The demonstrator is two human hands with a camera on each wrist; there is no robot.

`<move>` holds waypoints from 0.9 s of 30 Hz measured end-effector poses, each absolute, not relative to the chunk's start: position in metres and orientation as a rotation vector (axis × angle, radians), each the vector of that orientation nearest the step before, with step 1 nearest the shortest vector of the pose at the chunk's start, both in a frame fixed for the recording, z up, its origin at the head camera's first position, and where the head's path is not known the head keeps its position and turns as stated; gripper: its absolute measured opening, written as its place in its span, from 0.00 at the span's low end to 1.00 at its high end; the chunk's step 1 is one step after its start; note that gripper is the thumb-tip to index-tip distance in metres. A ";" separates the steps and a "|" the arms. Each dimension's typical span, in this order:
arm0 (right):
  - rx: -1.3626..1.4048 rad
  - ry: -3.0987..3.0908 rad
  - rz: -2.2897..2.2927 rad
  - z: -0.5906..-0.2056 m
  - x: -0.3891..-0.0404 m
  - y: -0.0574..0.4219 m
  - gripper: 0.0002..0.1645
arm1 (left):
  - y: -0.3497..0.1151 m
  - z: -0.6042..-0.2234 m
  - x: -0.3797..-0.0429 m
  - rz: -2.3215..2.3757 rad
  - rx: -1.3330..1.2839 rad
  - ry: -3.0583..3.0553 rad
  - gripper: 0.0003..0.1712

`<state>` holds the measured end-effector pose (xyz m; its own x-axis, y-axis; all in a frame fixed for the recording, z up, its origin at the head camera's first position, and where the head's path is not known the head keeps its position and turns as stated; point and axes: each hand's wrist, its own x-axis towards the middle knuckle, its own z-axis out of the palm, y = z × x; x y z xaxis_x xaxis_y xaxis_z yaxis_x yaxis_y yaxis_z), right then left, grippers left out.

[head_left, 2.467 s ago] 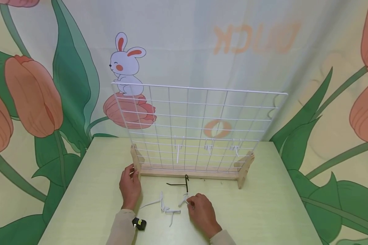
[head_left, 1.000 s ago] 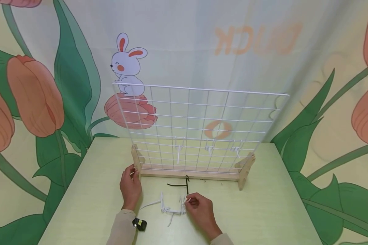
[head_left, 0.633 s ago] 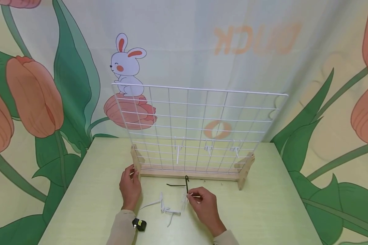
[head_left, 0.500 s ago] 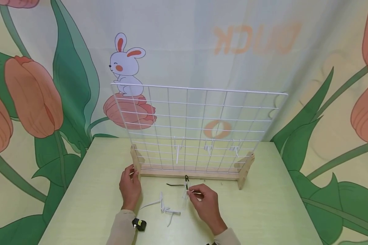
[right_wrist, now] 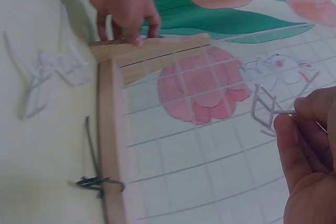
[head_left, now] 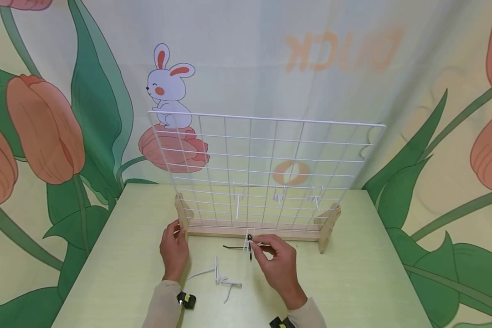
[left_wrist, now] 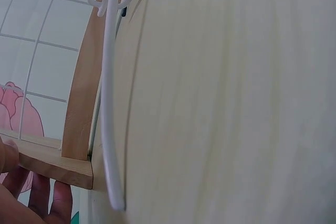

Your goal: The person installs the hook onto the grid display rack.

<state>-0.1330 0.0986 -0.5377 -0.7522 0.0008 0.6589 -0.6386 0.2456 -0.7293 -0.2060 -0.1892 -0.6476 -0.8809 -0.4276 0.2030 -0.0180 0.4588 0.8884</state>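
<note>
My left hand [head_left: 174,250] grips the left upright of the wooden stand [head_left: 217,233]; in the left wrist view its fingers [left_wrist: 39,195] curl under the wood. Between thumb and fingers, my right hand [head_left: 276,264] pinches a white wire hook [right_wrist: 265,109], raised in front of the stand's base. The stand holds up a white wire grid panel [head_left: 266,118]. In the head view, the held hook overlaps a black hook [head_left: 233,247] lying before the base. Several white hooks [head_left: 231,284] lie loose on the table between my forearms.
Three white hooks hang in a row low on the grid: a long one [head_left: 238,207], a shorter one [head_left: 279,198] and another [head_left: 315,199]. Behind the table [head_left: 352,291] hangs a curtain [head_left: 238,68] printed with tulips and a rabbit. A black device [head_left: 186,300] sits at my left wrist.
My right hand has picked a white hook out of the loose ones and carried it forward and up, over the black hook. The left hand stays on the stand.
</note>
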 end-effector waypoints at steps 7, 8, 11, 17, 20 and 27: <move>0.644 -1.903 1.534 -0.514 -0.135 0.099 0.15 | -0.188 -0.645 -0.208 -1.398 0.372 -2.323 0.19; 0.648 -1.888 1.539 -0.511 -0.135 0.098 0.15 | -0.188 -0.644 -0.209 -1.398 0.373 -2.328 0.20; 0.668 -1.835 1.554 -0.500 -0.134 0.098 0.13 | -0.188 -0.643 -0.209 -1.397 0.368 -2.330 0.20; 0.718 -1.752 1.528 -0.471 -0.135 0.093 0.15 | -0.189 -0.643 -0.209 -1.396 0.372 -2.330 0.20; 0.740 -1.740 1.505 -0.461 -0.140 0.089 0.15 | -0.189 -0.643 -0.208 -1.395 0.383 -2.335 0.20; 0.741 -1.773 1.393 -0.449 -0.154 0.071 0.14 | -0.188 -0.644 -0.206 -1.405 0.409 -2.338 0.19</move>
